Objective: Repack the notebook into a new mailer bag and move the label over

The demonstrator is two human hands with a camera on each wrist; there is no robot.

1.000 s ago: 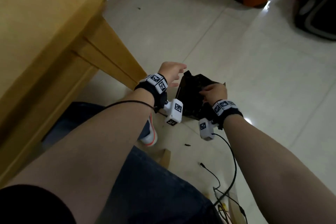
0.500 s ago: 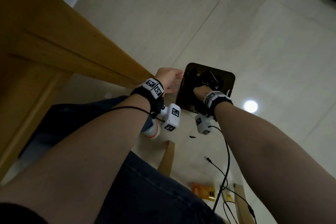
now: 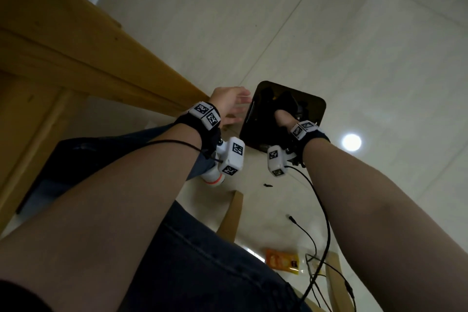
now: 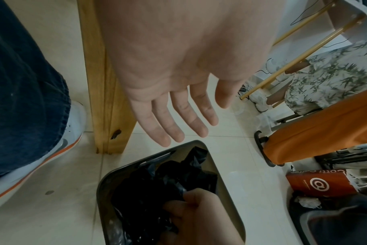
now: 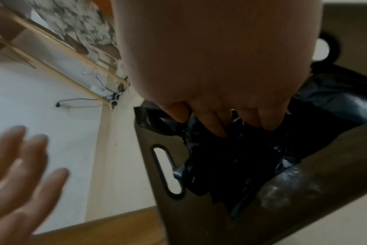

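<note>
Noting pale, glossy floor tiles (image 3: pixel 329 33) with thin grout lines, reflecting one round spot of light

Noting a table frame (image 3: pixel 76 58) of yellowish wood, smooth and square-edged, its leg (image 4: pixel 103 82) showing a small dark chip near the foot

Finding a dark bin (image 3: pixel 317 109) standing on the tiles just beside that leg: rounded-rectangle mouth, smooth hard walls with a dull sheen, whitish scuffing on the near wall in the right wrist view, and an elongated handle slot (image 5: pixel 167 170) cut through one side

Locating the task's thing inside the bin: black plastic film (image 4: pixel 149 190), thin, shiny, heavily crumpled into sharp folds and peaks, bunching up to about the level of the rim. Cannot tell whether mailer or bin liner, nor whether anything is wrapped in it

Recording the right hand (image 3: pixel 283 119) reaching down into the bin mouth, its fingers (image 5: pixel 214 122) curling together and bunching a fold of the film, the tips sinking into the creases

Recording the left hand (image 3: pixel 230 104) hovering above the floor between table leg and bin, near the rim but touching nothing, palm flat, its fingers (image 4: pixel 178 116) straight and slightly fanned, thumb standing apart

Logging black cables (image 3: pixel 321 210) trailing over the tiles and a flat orange packet (image 3: pixel 282 259) lying beside them
</note>
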